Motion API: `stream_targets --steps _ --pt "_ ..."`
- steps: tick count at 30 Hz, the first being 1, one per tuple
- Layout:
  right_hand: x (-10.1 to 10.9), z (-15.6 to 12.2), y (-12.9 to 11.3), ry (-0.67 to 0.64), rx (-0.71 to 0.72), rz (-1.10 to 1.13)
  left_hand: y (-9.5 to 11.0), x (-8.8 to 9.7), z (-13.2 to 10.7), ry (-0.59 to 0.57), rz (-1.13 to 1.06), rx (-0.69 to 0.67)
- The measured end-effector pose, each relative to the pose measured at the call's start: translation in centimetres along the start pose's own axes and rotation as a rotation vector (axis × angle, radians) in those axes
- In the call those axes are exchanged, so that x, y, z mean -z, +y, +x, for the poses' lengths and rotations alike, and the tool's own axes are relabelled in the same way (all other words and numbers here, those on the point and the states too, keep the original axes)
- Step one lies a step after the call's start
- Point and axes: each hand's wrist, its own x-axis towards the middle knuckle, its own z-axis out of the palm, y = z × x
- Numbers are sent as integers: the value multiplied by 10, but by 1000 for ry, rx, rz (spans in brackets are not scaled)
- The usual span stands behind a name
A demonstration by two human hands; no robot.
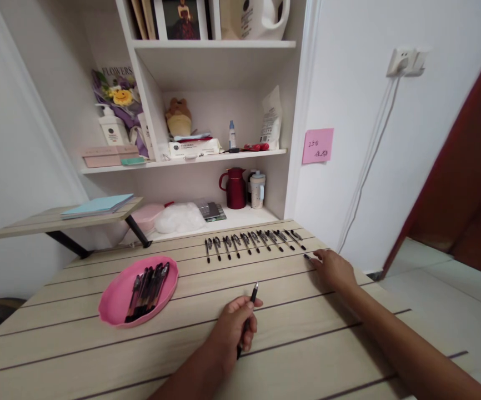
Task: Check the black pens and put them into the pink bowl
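Observation:
My left hand [234, 325] is closed around a black pen [254, 291], which is uncapped and points its tip up and away from me. Above the table's right side, my right hand [334, 269] pinches a small dark piece that looks like a pen cap [307, 258], low over or touching the tabletop. Just beyond it runs a row of pens [208, 251] with small dark caps beside them. To the left, a pink plate [106, 303] holds several dark pens [149, 291] lying side by side.
The slatted wooden table [190, 355] meets a white shelf unit [215, 45] at the back. A small raised stand [28, 223] carries blue paper [99, 204] at the left. A red jug [235, 189] and a cup [257, 190] stand behind the row.

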Motion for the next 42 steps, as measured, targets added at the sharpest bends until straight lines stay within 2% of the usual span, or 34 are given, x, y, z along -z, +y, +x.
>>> stream_targets --steps 2,4,7,8,10,12,16,20,26,28,33,36,39,42 --pt "9 -11 -10 7 -25 157 -1 0 1 -8 -5 5" --pt "18 -32 -31 -70 -14 439 -2 -2 1 -26 -9 -2" --pt "28 -80 -76 -373 6 1024 -5 -7 -1 -71 -5 -44" --pt "30 -96 -91 -431 -13 1185 -6 -9 -2 -84 -2 -62" --pt "31 -123 -117 -453 -36 1425 -8 -13 -4 -95 -2 -101" --pt "30 -140 -135 -391 -91 1560 -10 -15 -5 -82 -4 -133" --pt "26 -148 -150 -332 -184 1613 -11 -17 -6 -36 3 -165" --pt "30 -149 -152 -353 -196 1658 -10 -18 -7 -6 16 -143" --pt "26 -149 -151 -306 -229 1641 -8 -19 -9 -14 31 -100" --pt "23 -149 -151 -303 -240 1645 -6 -19 -11 -33 7 -65" --pt "26 -147 -152 -356 -256 1782 1 -19 -16 -168 -169 84" --pt "29 -145 -153 -374 -274 1804 2 -19 -16 -165 -193 63" --pt "28 -143 -152 -349 -221 1737 0 -18 -14 -153 -176 45" --pt "29 -142 -148 -366 -193 1748 -1 -17 -14 -197 -203 79"
